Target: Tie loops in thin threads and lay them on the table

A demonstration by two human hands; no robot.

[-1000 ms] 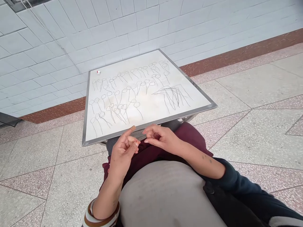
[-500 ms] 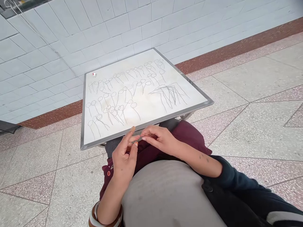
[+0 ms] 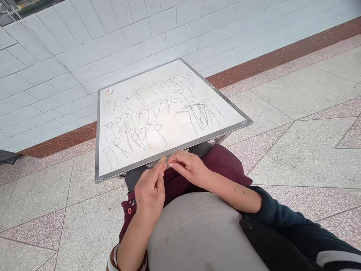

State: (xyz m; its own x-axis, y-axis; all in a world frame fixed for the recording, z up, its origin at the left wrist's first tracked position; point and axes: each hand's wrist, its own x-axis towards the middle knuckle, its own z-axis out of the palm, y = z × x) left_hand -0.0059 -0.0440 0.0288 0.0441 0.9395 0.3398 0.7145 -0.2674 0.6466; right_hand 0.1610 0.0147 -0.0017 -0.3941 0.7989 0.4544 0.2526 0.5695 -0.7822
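My left hand (image 3: pixel 150 186) is closed in a pinch just off the table's near edge, its fingertips pressed together. Touching or almost touching them are the pinched thumb and forefinger of my right hand (image 3: pixel 187 165). Whatever lies between the fingertips is too small and hidden to make out. In front of both hands is a white table (image 3: pixel 177 137) with a grey metal rim. Rows of thin dark wire-like loops with wavy tails (image 3: pixel 158 128) lie on it. A tangled bunch of bent, loopless strands (image 3: pixel 201 113) sits toward the table's right side.
A small white and red object (image 3: pixel 110 91) stands at the table's far left corner. Behind the table rises a white tiled wall (image 3: pixel 135 34) with a reddish-brown base strip. My lap in maroon cloth (image 3: pixel 225 162) is under the hands, above a speckled stone floor (image 3: pixel 93 214).
My left fingers, spread apart before, have closed together and moved slightly right toward my right fingertips. The right hand holds nearly the same pinch. The view has shifted slightly.
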